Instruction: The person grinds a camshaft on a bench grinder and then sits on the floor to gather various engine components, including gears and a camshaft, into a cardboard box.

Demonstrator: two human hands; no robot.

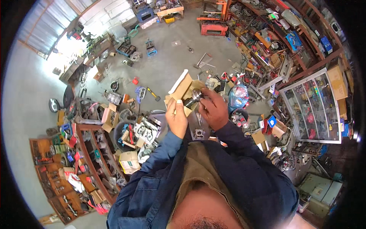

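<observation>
My left hand [176,118] grips an open cardboard box [179,87], thumb up along its near left side. The box has a raised flap with a white edge. In my right hand [213,108] is a shiny metal part [196,95] with a round polished head and a darker, narrower end reaching down-left into the box, close to my left thumb. The fingers of my right hand are curled against it at the box's right side. The box's bottom is partly hidden by the part and my fingers.
Around me are a bin of engine castings [146,129], a wooden shelving unit [78,139], a glass-fronted cabinet [312,107], long parts shelves [289,23], a blue plastic bag [238,99], a red crate [213,28], and a yellow-handled hammer [153,93] on the concrete floor [171,53].
</observation>
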